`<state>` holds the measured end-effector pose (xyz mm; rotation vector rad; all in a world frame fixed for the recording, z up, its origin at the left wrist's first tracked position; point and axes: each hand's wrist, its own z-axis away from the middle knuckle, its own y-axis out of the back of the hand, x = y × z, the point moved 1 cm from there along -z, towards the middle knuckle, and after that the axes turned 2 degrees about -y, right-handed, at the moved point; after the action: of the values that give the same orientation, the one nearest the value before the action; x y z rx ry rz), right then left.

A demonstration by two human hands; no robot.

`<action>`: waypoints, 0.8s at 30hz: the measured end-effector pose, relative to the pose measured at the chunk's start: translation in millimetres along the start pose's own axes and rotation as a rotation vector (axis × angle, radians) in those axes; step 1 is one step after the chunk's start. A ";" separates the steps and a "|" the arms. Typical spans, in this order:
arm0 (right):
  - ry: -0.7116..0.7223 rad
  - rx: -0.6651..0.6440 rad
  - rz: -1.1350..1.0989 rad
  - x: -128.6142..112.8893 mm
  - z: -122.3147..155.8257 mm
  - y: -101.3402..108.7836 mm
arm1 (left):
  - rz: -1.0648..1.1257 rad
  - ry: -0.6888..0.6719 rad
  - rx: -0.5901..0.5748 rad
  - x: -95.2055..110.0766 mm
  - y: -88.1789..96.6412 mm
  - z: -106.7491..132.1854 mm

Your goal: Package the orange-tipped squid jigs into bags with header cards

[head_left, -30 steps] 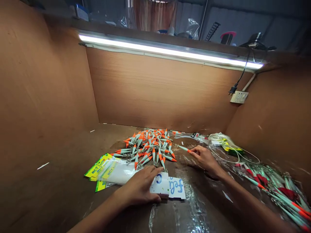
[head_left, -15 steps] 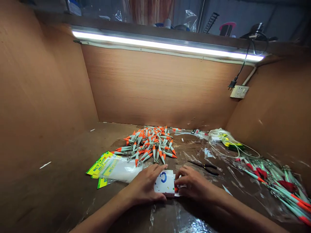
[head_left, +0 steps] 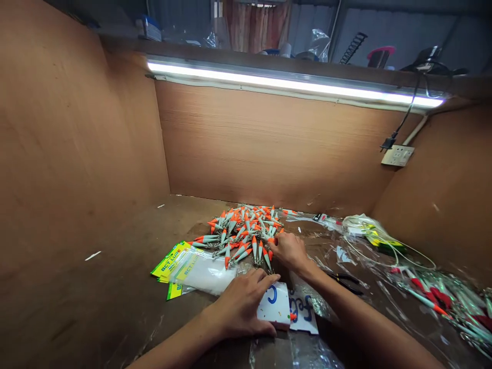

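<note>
Currently L hand point(head_left: 242, 305) is half-curled & clamped on the white box point(head_left: 274, 310) marked w/ a blue C, thumb on near side, fingers on far. Orange tip point(head_left: 293, 317) pokes out box's R end, by a white card point(head_left: 309, 323) w/ blue writing. R hand point(head_left: 290, 251) is at R edge of lure pile point(head_left: 242, 231), fingertips bunched close at the orange end of a lure point(head_left: 271, 240); can't tell if gripped. BCT LURE pkts point(head_left: 177, 259) lie L of box; pliers point(head_left: 349, 282) to R, partly hidden.
</note>
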<state>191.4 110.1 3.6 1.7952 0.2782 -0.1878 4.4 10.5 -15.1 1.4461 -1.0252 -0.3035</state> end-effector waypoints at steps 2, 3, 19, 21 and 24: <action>-0.021 0.027 -0.027 18.2 -3.4 9.2 | 0.004 0.004 -0.002 0.3 1.3 0.2; -0.021 0.032 -0.052 27.8 -4.6 13.0 | 0.007 0.005 -0.003 0.2 1.8 0.3; 0.151 0.251 -0.628 50.8 -10.5 31.3 | 0.066 -0.037 -0.019 -2.9 -1.0 -1.9; 0.146 0.296 -0.628 63.6 -6.6 51.2 | 0.065 -0.047 -0.025 -1.6 -0.4 -1.8; 0.051 0.436 -0.623 95.6 -5.3 77.2 | 0.071 -0.067 -0.022 -0.6 -0.5 -1.0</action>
<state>305.0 106.4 50.6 2.0933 0.8866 -0.6858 5.0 11.4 -15.6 1.3841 -1.1215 -0.3123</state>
